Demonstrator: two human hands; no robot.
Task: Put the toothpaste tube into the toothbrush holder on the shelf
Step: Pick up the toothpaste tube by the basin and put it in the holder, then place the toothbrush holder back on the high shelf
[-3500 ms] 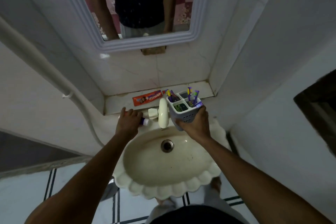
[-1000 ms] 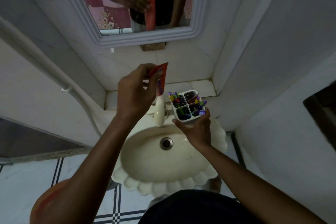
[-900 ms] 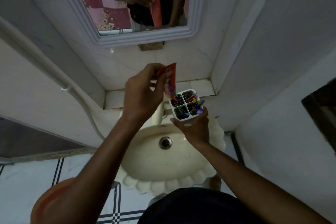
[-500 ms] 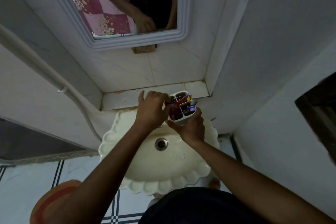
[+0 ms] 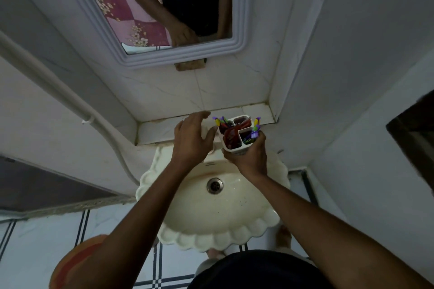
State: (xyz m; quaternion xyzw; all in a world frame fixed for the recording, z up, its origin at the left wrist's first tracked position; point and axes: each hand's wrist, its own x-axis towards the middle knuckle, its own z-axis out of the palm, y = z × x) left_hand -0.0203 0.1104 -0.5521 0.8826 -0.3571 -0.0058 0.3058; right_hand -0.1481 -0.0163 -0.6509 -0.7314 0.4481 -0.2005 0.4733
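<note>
Now the red toothpaste tube (image 5: 231, 135) stands inside the white plastic toothbrush holder (image 5: 237, 135) at frame centre, gripped underneath by the right hand (image 5: 249, 157), while the left hand (image 5: 191, 141) beside it is open and empty.

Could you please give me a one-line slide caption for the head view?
Right hand holds the toothbrush holder with the toothpaste tube inside, above the sink; open left hand alongside.

One head-worn view — looking steeply down over the sink (image 5: 211, 209), close — mirror (image 5: 164, 7) above.
</note>
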